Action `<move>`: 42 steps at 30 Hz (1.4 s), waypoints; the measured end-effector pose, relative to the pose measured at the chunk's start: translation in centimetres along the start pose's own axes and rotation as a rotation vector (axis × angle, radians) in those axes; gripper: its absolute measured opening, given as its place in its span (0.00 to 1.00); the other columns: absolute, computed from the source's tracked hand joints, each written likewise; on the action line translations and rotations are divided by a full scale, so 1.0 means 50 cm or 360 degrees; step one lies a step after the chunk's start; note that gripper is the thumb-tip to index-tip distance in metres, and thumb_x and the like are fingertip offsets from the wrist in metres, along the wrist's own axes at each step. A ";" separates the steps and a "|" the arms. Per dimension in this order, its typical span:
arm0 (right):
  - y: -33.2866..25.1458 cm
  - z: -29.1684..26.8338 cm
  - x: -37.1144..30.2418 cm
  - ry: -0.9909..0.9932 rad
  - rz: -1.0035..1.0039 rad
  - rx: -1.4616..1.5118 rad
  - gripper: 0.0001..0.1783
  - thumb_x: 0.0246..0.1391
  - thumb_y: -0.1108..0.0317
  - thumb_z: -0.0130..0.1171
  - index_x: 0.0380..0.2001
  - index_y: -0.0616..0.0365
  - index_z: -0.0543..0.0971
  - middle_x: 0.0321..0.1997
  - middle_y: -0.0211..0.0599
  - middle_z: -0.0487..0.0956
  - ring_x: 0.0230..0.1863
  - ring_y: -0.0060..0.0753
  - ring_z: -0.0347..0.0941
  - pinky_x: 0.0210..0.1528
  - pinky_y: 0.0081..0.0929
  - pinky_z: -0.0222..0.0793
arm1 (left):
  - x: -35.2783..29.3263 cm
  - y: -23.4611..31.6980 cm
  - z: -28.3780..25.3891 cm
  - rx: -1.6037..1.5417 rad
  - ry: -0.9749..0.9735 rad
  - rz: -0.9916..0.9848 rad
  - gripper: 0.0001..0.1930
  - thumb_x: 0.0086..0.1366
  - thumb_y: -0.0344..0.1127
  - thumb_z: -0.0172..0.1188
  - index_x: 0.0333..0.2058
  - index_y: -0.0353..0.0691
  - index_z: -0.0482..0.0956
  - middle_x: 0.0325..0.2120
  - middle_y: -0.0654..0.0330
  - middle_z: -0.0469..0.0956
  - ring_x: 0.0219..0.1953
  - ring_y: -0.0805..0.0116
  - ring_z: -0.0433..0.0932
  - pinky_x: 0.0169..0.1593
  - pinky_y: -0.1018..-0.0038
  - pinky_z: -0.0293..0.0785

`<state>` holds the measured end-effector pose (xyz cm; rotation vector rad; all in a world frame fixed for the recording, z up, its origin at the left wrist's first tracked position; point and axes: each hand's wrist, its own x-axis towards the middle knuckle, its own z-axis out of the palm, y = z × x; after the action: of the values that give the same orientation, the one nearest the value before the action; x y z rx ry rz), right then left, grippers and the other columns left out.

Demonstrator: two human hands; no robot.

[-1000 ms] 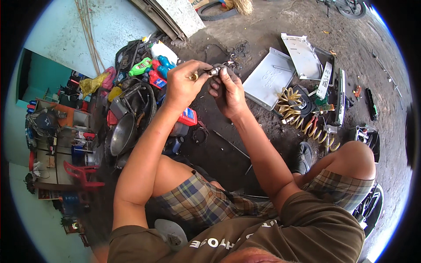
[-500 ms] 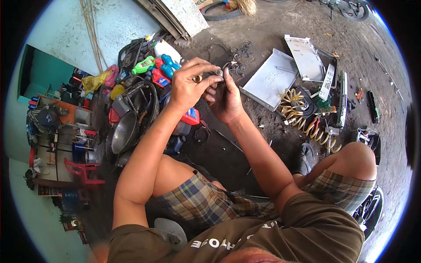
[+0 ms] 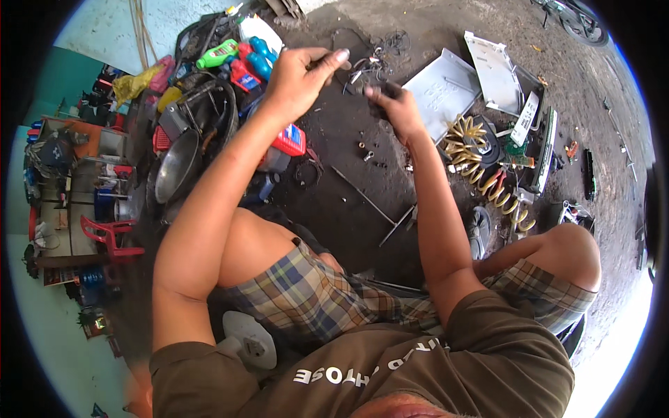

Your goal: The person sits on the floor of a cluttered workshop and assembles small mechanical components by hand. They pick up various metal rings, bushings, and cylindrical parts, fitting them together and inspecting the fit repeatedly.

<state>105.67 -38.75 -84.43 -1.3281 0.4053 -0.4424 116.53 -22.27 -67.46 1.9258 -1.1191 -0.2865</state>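
Note:
My left hand [image 3: 301, 80] is raised at the upper middle, thumb and fingers pressed together in a pinch. Whatever lies between its fingertips is too small to make out. To its right and slightly lower, my right hand [image 3: 396, 111] has its thumb and curled fingers drawn together, their contents hidden. The two hands are apart. Below them on the dark ground lie a small brass-coloured ring-shaped part [image 3: 362, 145] and a small silvery metal fitting [image 3: 368, 156], with tiny dark pieces beside them. A tangle of dark wires [image 3: 366, 70] shows between and beyond my hands.
Coiled yellowish hose [image 3: 468, 136] and grey metal casing panels [image 3: 440, 90] lie to the right. Bottles [image 3: 262, 59], a round metal pan [image 3: 178, 167] and a red plastic container [image 3: 290, 141] crowd the left. A long T-shaped metal rod [image 3: 366, 195] rests before my legs.
My hands have separated, the left going up and the right shifting right. The brass fitting earlier in my left fingers no longer shows there. The small parts on the ground are now uncovered.

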 end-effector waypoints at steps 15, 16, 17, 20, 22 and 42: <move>0.371 -0.065 -0.020 0.0297 0.0699 -0.1792 0.18 0.48 0.63 0.72 0.41 0.62 0.85 0.47 0.58 0.84 0.53 0.54 0.82 0.56 0.47 0.78 | -0.032 0.006 0.012 -0.0276 -0.0272 -0.0156 0.19 0.71 0.45 0.64 0.49 0.34 0.84 0.23 0.75 0.68 0.22 0.87 0.62 0.24 0.83 0.56; 0.386 -0.092 0.015 0.0310 0.0589 -0.1726 0.18 0.49 0.63 0.72 0.41 0.62 0.85 0.47 0.58 0.84 0.52 0.55 0.82 0.55 0.47 0.78 | -0.026 0.013 0.016 -0.0345 -0.0323 -0.0197 0.19 0.72 0.45 0.64 0.49 0.34 0.83 0.23 0.75 0.68 0.22 0.87 0.62 0.24 0.83 0.56; 0.387 -0.091 0.039 0.0282 0.0465 -0.1651 0.17 0.49 0.64 0.71 0.41 0.62 0.85 0.47 0.59 0.84 0.51 0.57 0.82 0.55 0.47 0.78 | -0.031 0.014 0.012 -0.0364 -0.0309 -0.0212 0.18 0.72 0.44 0.63 0.50 0.34 0.83 0.24 0.75 0.69 0.23 0.86 0.63 0.25 0.84 0.58; 0.404 -0.087 0.059 0.0231 0.0228 -0.1652 0.13 0.51 0.64 0.70 0.40 0.56 0.86 0.44 0.57 0.84 0.49 0.58 0.82 0.54 0.46 0.77 | -0.037 0.001 0.006 -0.0440 -0.0283 -0.0245 0.16 0.74 0.40 0.59 0.52 0.35 0.82 0.26 0.73 0.70 0.26 0.85 0.66 0.29 0.83 0.63; 0.439 -0.087 0.072 0.0193 0.0144 -0.1643 0.12 0.52 0.64 0.69 0.39 0.55 0.87 0.43 0.55 0.85 0.49 0.59 0.81 0.54 0.47 0.76 | -0.035 -0.017 0.003 -0.0516 -0.0289 -0.0253 0.15 0.75 0.36 0.55 0.53 0.35 0.82 0.27 0.72 0.71 0.29 0.84 0.68 0.32 0.83 0.67; 0.490 -0.071 0.032 0.0072 0.0171 -0.1790 0.23 0.54 0.61 0.68 0.53 0.51 0.83 0.54 0.46 0.81 0.56 0.53 0.78 0.59 0.46 0.75 | -0.021 -0.005 -0.003 -0.0653 -0.0320 -0.0449 0.18 0.74 0.27 0.51 0.59 0.31 0.73 0.40 0.57 0.80 0.39 0.72 0.80 0.43 0.76 0.78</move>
<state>107.05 -38.08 -109.21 -2.3635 0.8201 -0.1238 116.14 -21.28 -67.77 1.7037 -0.8295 -0.8153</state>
